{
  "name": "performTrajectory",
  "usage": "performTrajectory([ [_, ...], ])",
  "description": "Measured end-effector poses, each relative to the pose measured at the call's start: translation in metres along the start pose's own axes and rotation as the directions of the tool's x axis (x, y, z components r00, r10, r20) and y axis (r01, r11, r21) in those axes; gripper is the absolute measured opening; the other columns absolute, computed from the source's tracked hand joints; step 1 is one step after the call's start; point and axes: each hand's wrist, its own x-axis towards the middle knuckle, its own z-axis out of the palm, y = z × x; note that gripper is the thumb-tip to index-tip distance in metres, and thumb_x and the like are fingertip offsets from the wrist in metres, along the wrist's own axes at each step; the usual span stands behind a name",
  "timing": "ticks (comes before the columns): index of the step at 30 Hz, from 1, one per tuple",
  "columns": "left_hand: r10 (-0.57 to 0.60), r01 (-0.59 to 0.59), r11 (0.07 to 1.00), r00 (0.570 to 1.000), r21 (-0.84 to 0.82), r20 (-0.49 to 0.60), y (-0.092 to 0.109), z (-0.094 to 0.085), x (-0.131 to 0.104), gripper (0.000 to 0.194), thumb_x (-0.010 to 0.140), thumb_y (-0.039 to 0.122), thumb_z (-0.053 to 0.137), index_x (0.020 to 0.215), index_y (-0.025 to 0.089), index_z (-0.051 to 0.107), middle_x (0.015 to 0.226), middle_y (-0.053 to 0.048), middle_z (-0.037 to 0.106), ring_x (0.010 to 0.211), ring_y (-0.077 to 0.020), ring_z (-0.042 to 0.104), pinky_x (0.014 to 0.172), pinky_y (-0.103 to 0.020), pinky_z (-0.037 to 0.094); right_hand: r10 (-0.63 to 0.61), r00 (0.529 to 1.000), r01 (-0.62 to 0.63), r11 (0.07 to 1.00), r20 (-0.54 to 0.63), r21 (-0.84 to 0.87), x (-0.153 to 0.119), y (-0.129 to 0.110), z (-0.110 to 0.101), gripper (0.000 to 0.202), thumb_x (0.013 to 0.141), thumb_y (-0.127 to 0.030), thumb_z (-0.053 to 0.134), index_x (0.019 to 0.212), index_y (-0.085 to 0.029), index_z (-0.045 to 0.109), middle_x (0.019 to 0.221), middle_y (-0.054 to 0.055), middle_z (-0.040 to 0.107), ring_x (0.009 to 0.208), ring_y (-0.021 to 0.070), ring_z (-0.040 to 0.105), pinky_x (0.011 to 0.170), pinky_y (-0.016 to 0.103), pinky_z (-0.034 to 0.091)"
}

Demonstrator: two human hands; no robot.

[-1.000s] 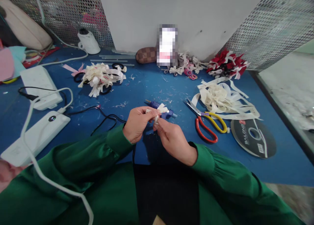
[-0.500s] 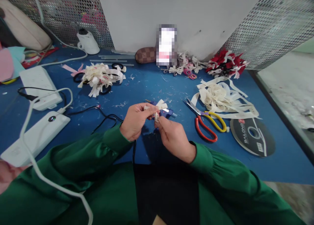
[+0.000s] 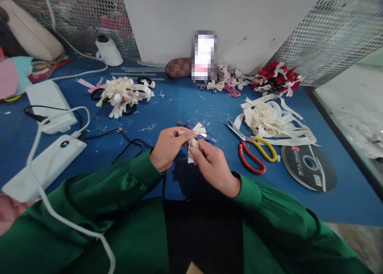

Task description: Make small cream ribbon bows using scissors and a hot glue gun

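Note:
Between my hands is a cream ribbon (image 3: 199, 128), its ends sticking out above and below my fingers. My left hand (image 3: 170, 145) pinches it from the left, thumb on top. From the right, my right hand (image 3: 214, 162) grips the lower part, with a tail hanging under the fingertips. A blue glue gun (image 3: 208, 138) lies on the table just behind, partly hidden by my hands. To the right rest open scissors (image 3: 251, 146) with one red and one yellow handle.
A pile of cream ribbon (image 3: 266, 118) and a black spool (image 3: 309, 168) lie right. Finished-looking bows (image 3: 121, 92) are heaped left, near a white power bank (image 3: 44, 166) and its cable (image 3: 32, 154). Red-and-white bows (image 3: 277, 78) and a phone (image 3: 204, 54) stand at the back.
My right fingers have shifted on the ribbon, the thumb now lying across it. More of the ribbon's tail hangs below them. My left hand keeps its pinch.

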Motion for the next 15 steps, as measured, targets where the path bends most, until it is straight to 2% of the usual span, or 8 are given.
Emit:
performTrajectory([
  [4, 0.055, -0.053, 0.995, 0.998, 0.086, -0.017, -0.001, -0.001, -0.001, 0.026, 0.070, 0.039, 0.084, 0.065, 0.016, 0.074, 0.060, 0.001, 0.059, 0.058, -0.0096, 0.046, 0.057, -0.023, 0.038, 0.101, 0.985, -0.067, 0.970, -0.137, 0.232, 0.012, -0.002, -0.012, 0.031, 0.096, -0.050, 0.058, 0.085, -0.021, 0.059, 0.069, -0.002, 0.055, 0.059, 0.0120, 0.050, 0.056, 0.026, 0.039],
  [6, 0.048, -0.047, 0.993, 0.999, 0.112, -0.009, -0.001, 0.000, -0.002, 0.027, 0.070, 0.040, 0.084, 0.064, 0.016, 0.074, 0.060, 0.001, 0.058, 0.058, -0.0099, 0.045, 0.057, -0.024, 0.036, 0.145, 0.976, -0.092, 0.951, -0.163, 0.296, 0.017, 0.000, -0.015, 0.035, 0.094, -0.052, 0.061, 0.079, -0.021, 0.059, 0.065, -0.003, 0.056, 0.056, 0.0114, 0.050, 0.055, 0.026, 0.040],
  [10, 0.007, -0.006, 0.998, 1.000, 0.066, -0.020, -0.002, 0.001, -0.002, 0.026, 0.068, 0.037, 0.085, 0.061, 0.016, 0.073, 0.058, 0.001, 0.057, 0.057, -0.0095, 0.045, 0.057, -0.024, 0.036, 0.160, 0.967, -0.103, 0.957, -0.196, 0.271, 0.017, 0.001, -0.015, 0.033, 0.092, -0.044, 0.066, 0.069, -0.022, 0.055, 0.057, -0.004, 0.052, 0.052, 0.0112, 0.048, 0.053, 0.027, 0.038],
  [15, -0.096, 0.096, 0.994, 0.995, -0.048, 0.007, -0.001, 0.000, 0.001, 0.025, 0.063, 0.036, 0.088, 0.062, 0.014, 0.074, 0.059, 0.000, 0.061, 0.057, -0.0084, 0.047, 0.058, -0.023, 0.038, 0.035, 0.986, -0.010, 0.988, -0.166, 0.153, 0.010, -0.003, -0.013, 0.032, 0.092, -0.033, 0.063, 0.064, -0.021, 0.053, 0.058, -0.004, 0.049, 0.054, 0.0108, 0.043, 0.054, 0.028, 0.035],
])
